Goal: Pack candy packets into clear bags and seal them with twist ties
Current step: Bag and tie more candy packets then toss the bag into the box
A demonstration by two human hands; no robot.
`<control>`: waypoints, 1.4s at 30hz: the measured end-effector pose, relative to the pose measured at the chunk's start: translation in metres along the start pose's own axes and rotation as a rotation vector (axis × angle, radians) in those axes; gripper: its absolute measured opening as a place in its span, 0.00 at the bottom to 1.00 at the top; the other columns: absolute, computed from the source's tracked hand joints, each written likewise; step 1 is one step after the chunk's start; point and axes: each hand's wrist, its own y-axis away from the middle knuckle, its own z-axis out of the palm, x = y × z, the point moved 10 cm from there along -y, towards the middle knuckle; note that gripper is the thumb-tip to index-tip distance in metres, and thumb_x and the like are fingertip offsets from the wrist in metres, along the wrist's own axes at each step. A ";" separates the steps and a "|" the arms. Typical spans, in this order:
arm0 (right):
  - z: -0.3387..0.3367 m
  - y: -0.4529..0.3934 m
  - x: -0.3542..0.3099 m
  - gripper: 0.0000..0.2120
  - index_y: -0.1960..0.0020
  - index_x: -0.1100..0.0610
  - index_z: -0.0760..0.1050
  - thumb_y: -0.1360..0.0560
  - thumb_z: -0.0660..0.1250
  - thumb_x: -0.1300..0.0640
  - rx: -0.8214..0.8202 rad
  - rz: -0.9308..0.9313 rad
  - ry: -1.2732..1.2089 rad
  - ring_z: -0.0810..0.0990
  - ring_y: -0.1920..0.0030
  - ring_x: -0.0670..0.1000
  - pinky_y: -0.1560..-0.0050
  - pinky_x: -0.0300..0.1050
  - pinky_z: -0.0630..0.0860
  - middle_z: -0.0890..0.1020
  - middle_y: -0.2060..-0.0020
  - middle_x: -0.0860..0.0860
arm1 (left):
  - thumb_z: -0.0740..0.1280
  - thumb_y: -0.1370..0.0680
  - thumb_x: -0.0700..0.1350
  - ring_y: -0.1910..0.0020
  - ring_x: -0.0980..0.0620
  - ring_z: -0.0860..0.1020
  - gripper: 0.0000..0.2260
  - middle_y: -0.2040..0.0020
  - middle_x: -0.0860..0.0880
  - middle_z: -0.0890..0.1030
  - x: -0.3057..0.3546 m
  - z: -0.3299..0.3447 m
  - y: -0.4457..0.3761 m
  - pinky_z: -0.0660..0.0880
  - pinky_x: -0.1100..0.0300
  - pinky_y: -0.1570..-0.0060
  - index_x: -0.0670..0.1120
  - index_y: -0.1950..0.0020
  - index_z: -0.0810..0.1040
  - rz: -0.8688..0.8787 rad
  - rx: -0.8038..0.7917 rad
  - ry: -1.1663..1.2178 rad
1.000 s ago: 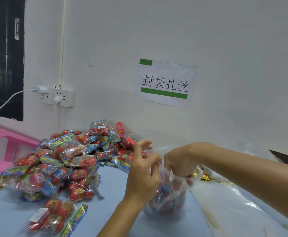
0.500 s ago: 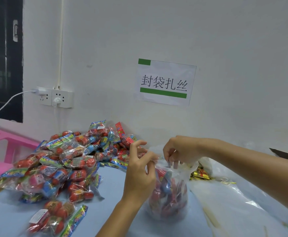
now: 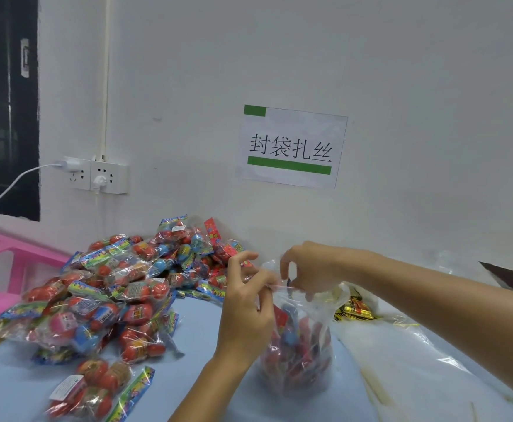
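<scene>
A clear bag (image 3: 298,354) filled with red and blue candy packets stands on the blue table (image 3: 206,336) in front of me. My left hand (image 3: 246,312) pinches the left side of the bag's mouth. My right hand (image 3: 307,271) pinches the right side of the mouth from above, its fingers curled on the plastic. The mouth is stretched between both hands. A big heap of candy packets (image 3: 121,287) lies to the left. Gold twist ties (image 3: 354,309) lie behind the bag on the right.
One loose candy packet (image 3: 97,388) lies near the table's front left. Empty clear bags (image 3: 416,370) spread across the right side. A pink plastic frame (image 3: 2,254) stands at the far left. The white wall with a paper sign (image 3: 291,147) and sockets (image 3: 97,175) rises close behind.
Both hands have lifted the bag's mouth upward and the bag stands taller. The right hand moved up and slightly left; the left hand stayed at the bag's left edge.
</scene>
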 end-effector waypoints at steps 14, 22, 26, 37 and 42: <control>0.037 0.001 -0.021 0.16 0.41 0.67 0.78 0.24 0.57 0.67 -0.229 0.011 0.116 0.72 0.60 0.55 0.67 0.42 0.68 0.77 0.61 0.58 | 0.62 0.27 0.33 0.48 0.54 0.75 0.14 0.40 0.52 0.68 0.001 -0.001 0.001 0.70 0.71 0.52 0.53 0.62 0.73 0.005 0.010 -0.009; 0.032 -0.002 -0.036 0.08 0.52 0.65 0.75 0.21 0.58 0.64 -0.133 -0.118 0.110 0.74 0.62 0.57 0.62 0.47 0.72 0.77 0.61 0.58 | 0.61 0.27 0.34 0.48 0.54 0.75 0.12 0.39 0.52 0.68 -0.002 -0.001 0.000 0.70 0.72 0.53 0.51 0.62 0.73 -0.001 0.007 0.000; 0.029 -0.004 -0.028 0.05 0.54 0.63 0.74 0.24 0.60 0.66 -0.212 -0.070 0.108 0.70 0.64 0.53 0.62 0.45 0.71 0.74 0.64 0.54 | 0.61 0.27 0.31 0.48 0.59 0.74 0.12 0.40 0.49 0.69 -0.004 -0.005 -0.002 0.70 0.73 0.54 0.47 0.61 0.75 -0.009 0.032 0.016; 0.052 -0.010 -0.048 0.09 0.60 0.62 0.69 0.22 0.64 0.65 -0.220 -0.168 0.270 0.66 0.70 0.48 0.74 0.32 0.67 0.68 0.69 0.51 | 0.61 0.28 0.30 0.46 0.64 0.72 0.12 0.41 0.49 0.70 -0.001 -0.009 -0.004 0.69 0.74 0.53 0.46 0.60 0.76 0.030 0.060 0.015; 0.035 -0.007 -0.033 0.04 0.49 0.55 0.72 0.23 0.66 0.60 -0.236 -0.098 0.067 0.78 0.59 0.55 0.60 0.43 0.75 0.82 0.54 0.59 | 0.58 0.26 0.33 0.43 0.63 0.72 0.14 0.41 0.51 0.70 -0.005 -0.011 -0.006 0.70 0.71 0.53 0.51 0.47 0.71 -0.018 0.073 0.075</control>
